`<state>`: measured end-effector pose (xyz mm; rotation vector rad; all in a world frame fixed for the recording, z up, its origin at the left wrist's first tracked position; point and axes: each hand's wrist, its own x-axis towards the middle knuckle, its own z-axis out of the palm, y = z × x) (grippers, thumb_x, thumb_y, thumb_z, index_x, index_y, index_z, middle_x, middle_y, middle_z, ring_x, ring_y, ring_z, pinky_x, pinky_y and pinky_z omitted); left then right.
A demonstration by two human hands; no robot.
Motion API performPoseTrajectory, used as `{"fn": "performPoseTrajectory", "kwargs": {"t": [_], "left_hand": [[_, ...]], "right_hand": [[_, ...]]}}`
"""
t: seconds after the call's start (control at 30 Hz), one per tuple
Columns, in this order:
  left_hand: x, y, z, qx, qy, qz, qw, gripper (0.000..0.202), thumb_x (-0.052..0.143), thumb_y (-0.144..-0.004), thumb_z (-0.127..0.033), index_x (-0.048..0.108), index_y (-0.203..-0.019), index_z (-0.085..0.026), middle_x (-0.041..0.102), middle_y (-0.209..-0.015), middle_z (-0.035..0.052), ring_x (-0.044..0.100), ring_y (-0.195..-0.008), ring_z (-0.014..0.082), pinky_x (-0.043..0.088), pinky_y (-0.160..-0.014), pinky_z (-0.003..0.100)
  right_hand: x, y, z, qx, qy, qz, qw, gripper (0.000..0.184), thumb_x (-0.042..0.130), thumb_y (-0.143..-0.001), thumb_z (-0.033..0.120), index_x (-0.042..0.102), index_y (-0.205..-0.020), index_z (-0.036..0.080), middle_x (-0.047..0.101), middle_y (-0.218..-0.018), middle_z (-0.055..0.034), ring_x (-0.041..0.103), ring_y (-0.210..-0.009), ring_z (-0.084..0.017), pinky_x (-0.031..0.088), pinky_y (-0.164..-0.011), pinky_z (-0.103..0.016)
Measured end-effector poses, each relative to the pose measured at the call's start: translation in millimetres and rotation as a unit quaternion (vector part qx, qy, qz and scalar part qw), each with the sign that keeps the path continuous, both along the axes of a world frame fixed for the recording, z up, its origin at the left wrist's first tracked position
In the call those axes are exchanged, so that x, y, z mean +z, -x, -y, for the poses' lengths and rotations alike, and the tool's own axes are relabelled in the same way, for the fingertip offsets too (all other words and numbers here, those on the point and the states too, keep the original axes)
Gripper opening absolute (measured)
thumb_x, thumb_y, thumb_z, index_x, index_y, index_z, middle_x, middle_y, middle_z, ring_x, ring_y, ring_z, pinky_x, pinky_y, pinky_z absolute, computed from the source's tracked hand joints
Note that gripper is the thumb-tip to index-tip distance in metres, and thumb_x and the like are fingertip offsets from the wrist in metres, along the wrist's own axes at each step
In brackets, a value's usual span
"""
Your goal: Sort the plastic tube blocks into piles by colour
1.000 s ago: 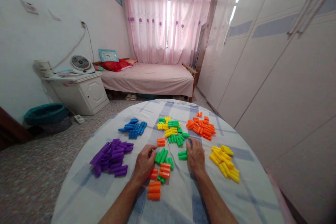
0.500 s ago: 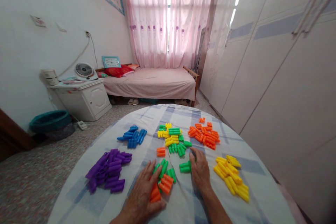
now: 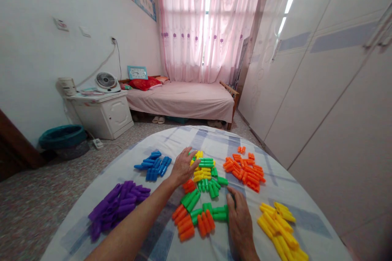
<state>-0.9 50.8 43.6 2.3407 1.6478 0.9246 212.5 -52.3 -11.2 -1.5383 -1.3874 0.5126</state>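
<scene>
Four single-coloured piles sit around the cloth-covered counter (image 3: 309, 212): purple pieces (image 3: 118, 202), blue pieces (image 3: 153, 166), orange pieces (image 3: 245, 169) and yellow pieces (image 3: 277, 228). Between them lie a green-and-yellow cluster (image 3: 202, 174) and, nearer the person, a green-and-orange group (image 3: 185, 226).

The likeliest trouble is a knock. The left forearm (image 3: 134, 228) crosses just beside the purple pile, so a low sweep back could scatter its edge. The middle cluster looks loosely heaped, some pieces lying on others; pulling one out could topple its neighbours or mix the colours further. A tug on the loose cloth could shift several piles at once.

The left hand (image 3: 183, 167) reaches to the cluster's left edge, fingers parted and slightly bent, nothing visibly gripped; whether the fingertips touch a piece, I cannot tell. An orange block (image 3: 188, 186) lies just below its wrist. The right hand (image 3: 239, 212) rests on its side at the end of a green piece (image 3: 219, 213), fingers loosely curved; it covers that end, so I cannot tell whether it grasps it.
</scene>
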Motion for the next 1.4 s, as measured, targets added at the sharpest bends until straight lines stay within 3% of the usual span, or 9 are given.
{"fn": "performPoseTrajectory", "kwargs": {"t": [0.17, 0.33, 0.53, 0.83, 1.0, 1.1, 1.3, 1.4], "left_hand": [[-4.1, -9, -76, -0.029, 0.081, 0.006, 0.996, 0.04, 0.044, -0.087, -0.045, 0.059, -0.114, -0.02, 0.054, -0.13, 0.0095, 0.041, -0.127, 0.0237, 0.028, -0.107, 0.04], [-11.1, -19, -95, -0.104, 0.137, 0.033, 0.985, 0.037, 0.05, -0.079, -0.052, 0.067, -0.092, -0.022, 0.069, -0.104, 0.0028, 0.058, -0.104, 0.0191, 0.041, -0.092, 0.026], [-1.8, -18, -69, -0.191, 0.179, 0.053, 0.964, 0.032, 0.056, -0.074, -0.05, 0.072, -0.083, -0.023, 0.072, -0.088, -0.0008, 0.063, -0.088, 0.0166, 0.044, -0.082, 0.021], [10.8, -13, 1, -0.23, 0.162, 0.076, 0.957, 0.033, 0.054, -0.08, -0.04, 0.068, -0.103, -0.022, 0.068, -0.104, 0.0036, 0.061, -0.095, 0.0185, 0.046, -0.086, 0.026], [11.1, -12, 39, -0.168, 0.075, 0.105, 0.977, 0.028, 0.051, -0.083, -0.032, 0.066, -0.104, -0.021, 0.065, -0.11, 0.0051, 0.058, -0.103, 0.0176, 0.043, -0.094, 0.029], [7.2, -15, 52, -0.125, 0.027, 0.075, 0.989, 0.025, 0.054, -0.082, -0.031, 0.066, -0.102, -0.022, 0.065, -0.11, 0.0058, 0.055, -0.108, 0.0199, 0.039, -0.099, 0.033], [-0.3, -44, 57, -0.04, 0.042, -0.047, 0.997, 0.038, 0.059, -0.077, -0.046, 0.061, -0.108, -0.023, 0.063, -0.112, 0.0102, 0.039, -0.125, 0.0336, 0.021, -0.104, 0.058], [-4.7, -60, 56, -0.012, 0.04, -0.066, 0.997, 0.038, 0.058, -0.078, -0.044, 0.061, -0.108, -0.022, 0.064, -0.109, 0.012, 0.037, -0.126, 0.0343, 0.016, -0.104, 0.06]], "right_hand": [[-5.6, -3, -2, 0.005, 0.021, -0.013, 1.0, 0.041, 0.039, -0.085, 0.049, 0.058, -0.11, 0.022, 0.06, -0.114, -0.0052, 0.052, -0.11, -0.022, 0.038, -0.096, -0.035], [-7.5, -5, -1, 0.001, 0.03, -0.012, 0.999, 0.041, 0.04, -0.084, 0.05, 0.058, -0.109, 0.023, 0.06, -0.116, -0.0056, 0.052, -0.11, -0.023, 0.038, -0.097, -0.035], [0.1, -2, 0, -0.003, 0.04, -0.013, 0.999, 0.041, 0.039, -0.084, 0.048, 0.057, -0.11, 0.022, 0.059, -0.116, -0.0068, 0.05, -0.111, -0.024, 0.037, -0.097, -0.037], [4.2, 0, 1, -0.003, 0.011, 0.006, 1.0, 0.041, 0.036, -0.085, 0.044, 0.057, -0.111, 0.021, 0.06, -0.115, -0.0076, 0.053, -0.108, -0.023, 0.039, -0.094, -0.037], [0.9, -1, -1, 0.0, 0.003, 0.014, 1.0, 0.041, 0.036, -0.085, 0.045, 0.058, -0.11, 0.02, 0.061, -0.113, -0.008, 0.054, -0.107, -0.023, 0.04, -0.093, -0.036], [-0.7, -1, -3, 0.001, -0.004, 0.017, 1.0, 0.041, 0.037, -0.085, 0.045, 0.059, -0.109, 0.02, 0.062, -0.113, -0.0076, 0.054, -0.106, -0.023, 0.04, -0.093, -0.036], [-2.7, -2, -3, 0.002, -0.016, 0.026, 1.0, 0.041, 0.038, -0.084, 0.045, 0.059, -0.109, 0.019, 0.063, -0.112, -0.0079, 0.055, -0.106, -0.023, 0.04, -0.093, -0.037], [-3.0, -3, -4, 0.007, -0.019, 0.03, 0.999, 0.042, 0.038, -0.084, 0.044, 0.059, -0.109, 0.019, 0.063, -0.111, -0.0083, 0.056, -0.104, -0.023, 0.041, -0.091, -0.036]]}}
